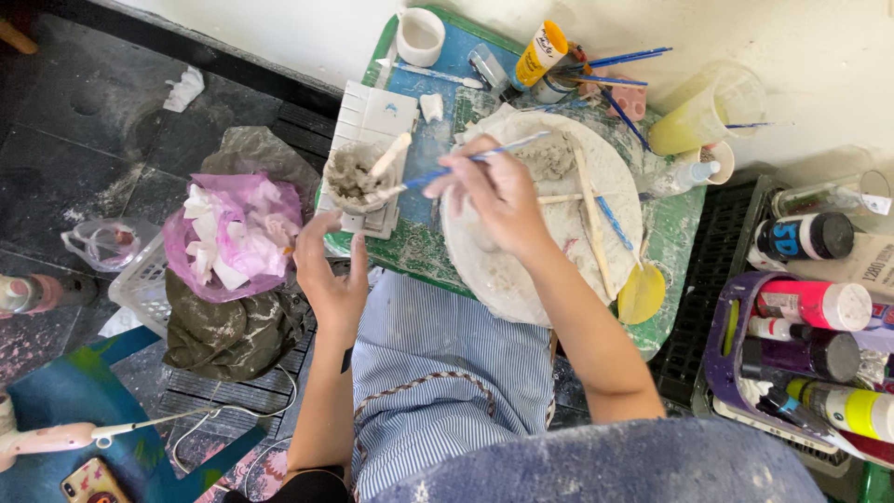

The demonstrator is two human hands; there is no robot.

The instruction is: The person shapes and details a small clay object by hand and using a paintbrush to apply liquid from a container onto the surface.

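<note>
Right hand [498, 191] clamped on blue-handled brush [466, 165], tip in grey paste cup [354, 177] just left of it | left hand [333, 275] open, empty, fingers spread below cup | judgement: steady cup with free hand, load brush lightly, wipe excess on rim | white round plate [521, 270] under right hand on green worktop [419, 247].

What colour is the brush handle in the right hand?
Blue, on the brush held by the right hand; head view.
</note>
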